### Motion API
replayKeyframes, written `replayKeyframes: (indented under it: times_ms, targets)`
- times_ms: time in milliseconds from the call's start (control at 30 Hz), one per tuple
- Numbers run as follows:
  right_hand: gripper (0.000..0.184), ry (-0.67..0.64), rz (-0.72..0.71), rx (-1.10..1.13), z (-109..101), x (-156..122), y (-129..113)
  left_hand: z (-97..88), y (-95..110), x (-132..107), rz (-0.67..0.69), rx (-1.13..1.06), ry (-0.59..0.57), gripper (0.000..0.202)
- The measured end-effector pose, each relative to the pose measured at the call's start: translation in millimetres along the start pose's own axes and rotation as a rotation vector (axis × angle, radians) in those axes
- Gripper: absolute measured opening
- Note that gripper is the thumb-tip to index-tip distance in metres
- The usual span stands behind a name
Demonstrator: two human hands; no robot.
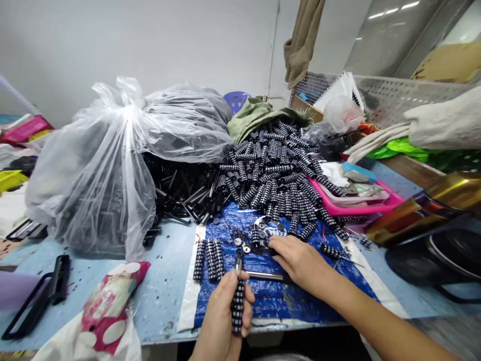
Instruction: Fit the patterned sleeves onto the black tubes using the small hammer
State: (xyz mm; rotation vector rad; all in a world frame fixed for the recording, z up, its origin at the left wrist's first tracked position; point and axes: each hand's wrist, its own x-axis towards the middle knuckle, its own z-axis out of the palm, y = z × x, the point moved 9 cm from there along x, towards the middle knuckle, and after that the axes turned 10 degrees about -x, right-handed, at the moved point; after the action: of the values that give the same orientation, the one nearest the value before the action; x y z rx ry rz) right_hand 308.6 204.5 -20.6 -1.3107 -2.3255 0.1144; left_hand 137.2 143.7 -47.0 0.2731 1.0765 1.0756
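Note:
My left hand [227,306] is wrapped around a black cylinder [237,306] covered in rows of small white characters, with a metal end at its top. My right hand [298,258] is over the blue plastic sheet [259,301], its fingertips together among small black discs; what they pinch, if anything, is hidden. Between the hands lies a metal rod [265,275] with a dark end. A short patterned black piece [255,235] and small round caps [246,248] sit near the right fingertips. Several similar cylinders [210,260] lie side by side to the left.
A big heap of patterned cylinders [274,170] rises behind the sheet. Left of it are black rod-like parts [188,193] and a tied clear plastic bag [112,165]. A pink tray [387,203], a gold bottle [424,215] and a dark mug [432,263] stand at right.

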Motion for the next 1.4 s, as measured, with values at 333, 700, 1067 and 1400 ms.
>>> replayKeyframes:
  times_ms: [333,700,1067,1400]
  targets:
    - [0.013,0.124,0.238,0.240,-2,10,32,-11.5,2,-5,0.003,-0.010,-0.006,0.049]
    - [0.019,-0.065,0.089,0.058,37,52,17,-4.0,-6,5,-0.060,-0.041,-0.039,0.051]
    - [0.023,0.008,0.037,0.074,16,55,7,-15.6,-1,0,-0.021,-0.050,-0.057,0.047]
    - [0.021,-0.317,-0.297,-0.145,50,93,-69,-22.2,-1,-7,0.007,-0.085,-0.068,0.043]
